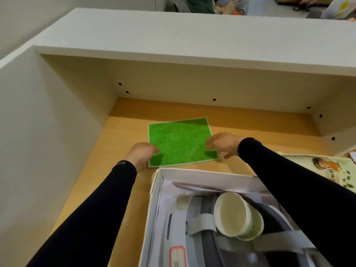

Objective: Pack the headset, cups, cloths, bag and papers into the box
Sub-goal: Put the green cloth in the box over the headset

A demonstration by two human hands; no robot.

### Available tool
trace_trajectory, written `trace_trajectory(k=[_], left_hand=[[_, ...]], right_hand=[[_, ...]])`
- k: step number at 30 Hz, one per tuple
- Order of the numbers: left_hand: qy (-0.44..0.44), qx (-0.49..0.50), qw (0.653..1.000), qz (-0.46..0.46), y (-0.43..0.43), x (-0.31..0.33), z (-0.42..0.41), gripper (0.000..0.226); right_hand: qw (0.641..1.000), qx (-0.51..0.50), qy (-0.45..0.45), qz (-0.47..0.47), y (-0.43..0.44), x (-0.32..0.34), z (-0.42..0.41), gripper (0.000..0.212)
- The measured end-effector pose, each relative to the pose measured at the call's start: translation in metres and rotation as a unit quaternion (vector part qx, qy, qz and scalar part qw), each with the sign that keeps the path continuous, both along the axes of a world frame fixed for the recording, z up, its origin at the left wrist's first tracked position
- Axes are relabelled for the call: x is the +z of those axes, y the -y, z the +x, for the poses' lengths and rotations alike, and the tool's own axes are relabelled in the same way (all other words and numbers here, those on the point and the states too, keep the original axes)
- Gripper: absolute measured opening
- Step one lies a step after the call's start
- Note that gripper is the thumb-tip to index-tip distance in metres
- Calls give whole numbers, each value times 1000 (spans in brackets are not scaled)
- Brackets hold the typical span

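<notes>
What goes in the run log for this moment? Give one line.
stage: reaching for green cloth | left hand, right hand: open at its near corners | box: headset, cups inside

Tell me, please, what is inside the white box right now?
The box holds a grey headset, nested paper cups on it, and papers behind. The right sleeve hides its right side.

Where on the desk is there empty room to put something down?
Bare wood lies left of the green cloth and box, up to the white side wall, and behind the cloth to the back wall. It is crowded inside the box and by the leaflet.
</notes>
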State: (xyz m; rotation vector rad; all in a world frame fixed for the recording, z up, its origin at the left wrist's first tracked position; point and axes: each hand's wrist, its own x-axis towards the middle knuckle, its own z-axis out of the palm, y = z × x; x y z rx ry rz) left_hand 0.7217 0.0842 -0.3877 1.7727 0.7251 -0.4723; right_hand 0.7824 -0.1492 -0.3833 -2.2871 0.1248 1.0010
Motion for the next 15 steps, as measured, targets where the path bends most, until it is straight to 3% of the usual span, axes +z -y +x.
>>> trace_trajectory(k=[5,7,10,12,15], left_hand=[[-25,43,996,-77,5,-10,7,8],[-22,38,994,-103,11,-13,9,16],[59,-7,996,-72,18,-7,11,16],[119,-33,991,-52,17,5,12,19],[206,-46,977,-14,12,29,13,24]], right_hand=[[993,-83,-68,40,-1,-17,12,37],[983,-133,-88,87,-6,-19,12,25],[973,-172,-90,125,-12,-15,7,9],[971,-182,-52,147,-12,-5,0,4],[958,-204,77,187,-8,25,-9,4]])
